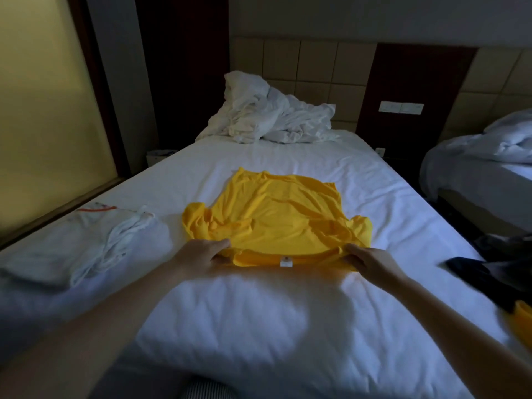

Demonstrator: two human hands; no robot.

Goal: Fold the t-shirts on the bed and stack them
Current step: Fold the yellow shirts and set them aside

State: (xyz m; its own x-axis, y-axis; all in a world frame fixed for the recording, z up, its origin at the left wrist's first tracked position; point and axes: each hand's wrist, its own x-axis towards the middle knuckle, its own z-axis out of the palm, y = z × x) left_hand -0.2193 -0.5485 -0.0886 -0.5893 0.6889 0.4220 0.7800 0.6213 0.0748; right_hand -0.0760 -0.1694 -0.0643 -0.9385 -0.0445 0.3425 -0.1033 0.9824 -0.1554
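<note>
Left hand (201,256) and right hand (371,262) pinch yellow t-shirt (276,214).

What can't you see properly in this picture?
Head view:
- Tag on the yellow t-shirt: too small to read.
- Dark clothes and a yellow piece: cut off by the right edge.
- White garment: blurred, its red mark unreadable.
- Left hand and right hand: fingers partly hidden by yellow cloth.
</note>
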